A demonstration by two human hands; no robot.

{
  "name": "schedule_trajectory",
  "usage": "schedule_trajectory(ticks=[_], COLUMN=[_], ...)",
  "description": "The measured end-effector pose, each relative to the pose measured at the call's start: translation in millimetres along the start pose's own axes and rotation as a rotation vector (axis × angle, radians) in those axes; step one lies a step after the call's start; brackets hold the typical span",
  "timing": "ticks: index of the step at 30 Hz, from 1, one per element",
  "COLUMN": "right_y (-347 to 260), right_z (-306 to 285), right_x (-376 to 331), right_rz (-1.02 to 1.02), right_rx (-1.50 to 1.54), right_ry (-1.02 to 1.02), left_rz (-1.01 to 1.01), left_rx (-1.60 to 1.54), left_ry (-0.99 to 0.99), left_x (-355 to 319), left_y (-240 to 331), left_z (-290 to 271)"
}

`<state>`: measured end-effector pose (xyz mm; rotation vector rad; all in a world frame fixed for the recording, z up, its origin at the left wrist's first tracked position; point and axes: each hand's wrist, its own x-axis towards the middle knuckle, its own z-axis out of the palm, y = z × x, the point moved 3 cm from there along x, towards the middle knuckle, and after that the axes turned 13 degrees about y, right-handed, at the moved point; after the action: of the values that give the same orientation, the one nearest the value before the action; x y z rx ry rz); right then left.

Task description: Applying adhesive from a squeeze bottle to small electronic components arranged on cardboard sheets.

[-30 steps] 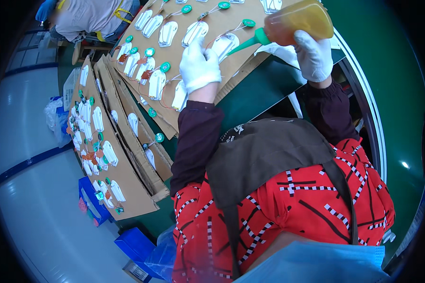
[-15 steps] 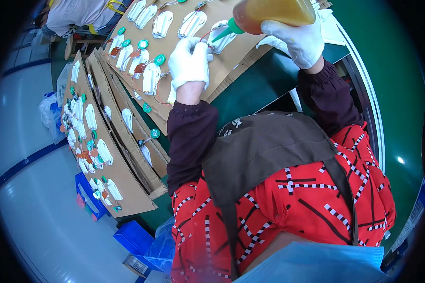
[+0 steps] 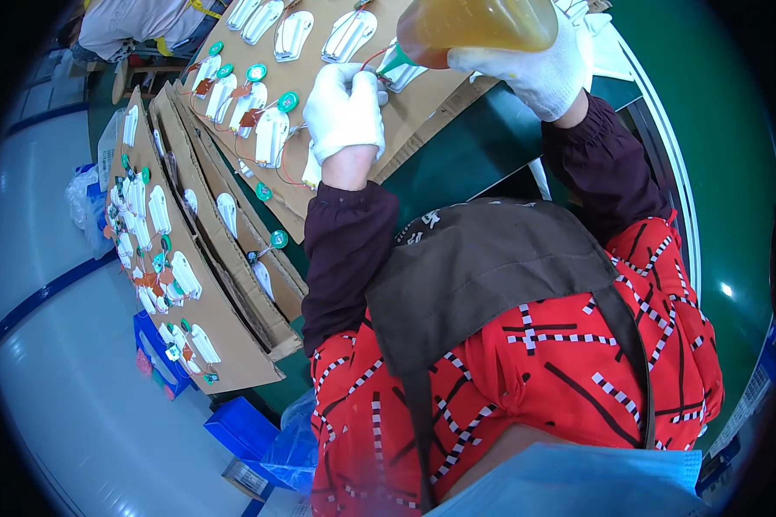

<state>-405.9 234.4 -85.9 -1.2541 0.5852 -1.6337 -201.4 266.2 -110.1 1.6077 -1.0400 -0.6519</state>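
Note:
My right hand (image 3: 533,76), in a white glove, is wrapped round a squeeze bottle (image 3: 483,26) of amber liquid, tilted so that its green nozzle (image 3: 395,62) points down to the left. The nozzle's tip is near the fingertips of my gloved left hand (image 3: 343,116). Those fingers are pinched together beside a thin red wire (image 3: 372,59); what they grip is too small to make out. Partly hidden behind the nozzle, a white plastic shell (image 3: 405,77) lies on the cardboard sheet (image 3: 444,102).
Rows of white shells (image 3: 272,136) with wires and green discs (image 3: 288,102) cover the cardboard. More cardboard layers (image 3: 233,345) bearing similar parts stand at left, above blue bins (image 3: 241,428). Another person's clothing (image 3: 138,30) shows at the far left. A green tabletop (image 3: 444,159) borders the cardboard.
The bottle has moved left and slightly down, bringing its nozzle closer to my left fingertips. My left hand has stayed nearly in place, still pinched.

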Motion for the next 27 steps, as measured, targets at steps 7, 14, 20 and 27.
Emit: schedule_trajectory(ticks=[7, 14, 20, 27], right_y=[-7, -13, -7, 0], right_z=[-8, -9, 1, 5], right_x=[-6, -3, 10, 13], right_rz=[0.036, 0.088, 0.245, -0.032], right_rx=[-0.062, -0.045, 0.046, -0.048], right_ry=[0.023, 0.014, -0.029, 0.021], left_rz=[0.024, 0.017, 0.042, 0.117], left_rx=[0.022, 0.006, -0.018, 0.029], left_ry=[-0.004, -0.004, -0.005, 0.005], left_x=[0, 0, -1, -1], left_y=[2, 3, 2, -3], left_z=[0, -2, -1, -2])
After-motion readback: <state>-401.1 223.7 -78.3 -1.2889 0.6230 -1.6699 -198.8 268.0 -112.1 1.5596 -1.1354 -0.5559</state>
